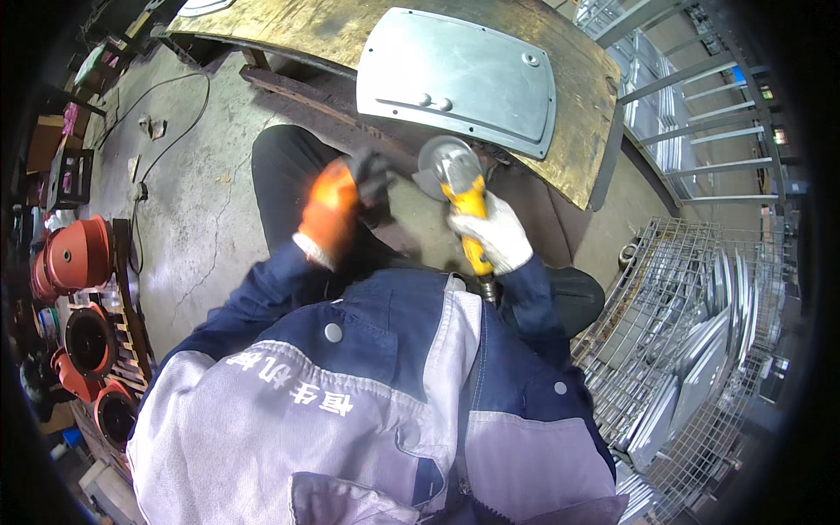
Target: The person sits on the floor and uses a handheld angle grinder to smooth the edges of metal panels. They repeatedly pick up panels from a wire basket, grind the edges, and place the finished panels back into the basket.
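My right hand [499,236], in a white glove, is wrapped round the body of a yellow angle grinder [470,203]. The grinder's round disc and guard [446,164] point away from me, just short of the workbench edge. My left hand [337,199] wears an orange glove with dark fingers. It is raised over my left leg, apart from the grinder, and motion smears its fingers. Beyond the grinder a grey metal panel [455,79] with rounded corners lies flat on the wooden bench [582,114]. Two small knobs and a round fitting show on the panel.
Metal racks [709,131] stand at the far right. Below them a wire basket [647,289] holds several flat metal plates [700,367]. Red round castings [79,254] sit at the left on a wooden pallet [131,328]. A black cable [179,140] trails over the concrete floor.
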`<state>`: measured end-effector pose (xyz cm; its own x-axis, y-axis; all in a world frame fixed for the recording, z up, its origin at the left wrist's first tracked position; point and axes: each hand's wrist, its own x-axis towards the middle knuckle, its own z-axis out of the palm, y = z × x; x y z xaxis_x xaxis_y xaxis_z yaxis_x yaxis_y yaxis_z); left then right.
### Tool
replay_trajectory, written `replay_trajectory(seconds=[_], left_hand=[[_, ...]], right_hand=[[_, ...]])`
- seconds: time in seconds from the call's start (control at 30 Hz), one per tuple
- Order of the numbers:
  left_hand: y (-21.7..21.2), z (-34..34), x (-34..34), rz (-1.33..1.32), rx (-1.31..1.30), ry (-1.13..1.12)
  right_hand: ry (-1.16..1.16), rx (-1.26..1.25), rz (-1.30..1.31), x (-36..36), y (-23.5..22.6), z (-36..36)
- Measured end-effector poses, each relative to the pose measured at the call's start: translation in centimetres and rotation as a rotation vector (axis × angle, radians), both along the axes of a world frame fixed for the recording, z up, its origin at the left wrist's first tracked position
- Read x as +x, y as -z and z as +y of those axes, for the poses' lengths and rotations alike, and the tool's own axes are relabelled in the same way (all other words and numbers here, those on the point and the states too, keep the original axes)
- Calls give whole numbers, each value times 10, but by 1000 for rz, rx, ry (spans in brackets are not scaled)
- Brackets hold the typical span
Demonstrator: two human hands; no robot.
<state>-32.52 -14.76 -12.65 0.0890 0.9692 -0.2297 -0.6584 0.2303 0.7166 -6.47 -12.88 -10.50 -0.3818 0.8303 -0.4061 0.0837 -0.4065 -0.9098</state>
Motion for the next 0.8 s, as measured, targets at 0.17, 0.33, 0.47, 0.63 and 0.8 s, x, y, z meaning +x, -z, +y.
replay_trajectory(seconds=[0.17, 0.33, 0.47, 0.63, 0.8], left_hand=[[7, -36, 30, -319, -318, 281], [5, -30, 22, 750, 503, 12], [15, -21, 10, 1197, 445, 93], [20, -14, 35, 779, 237, 118], [11, 7, 92, 633, 362, 419]], right_hand=[[-168, 221, -195, -68, 8, 42], [-297, 431, -501, -115, 20, 65], [-288, 450, -535, -120, 29, 65], [-157, 477, -483, -83, 36, 54], [115, 239, -182, -28, 36, 39]])
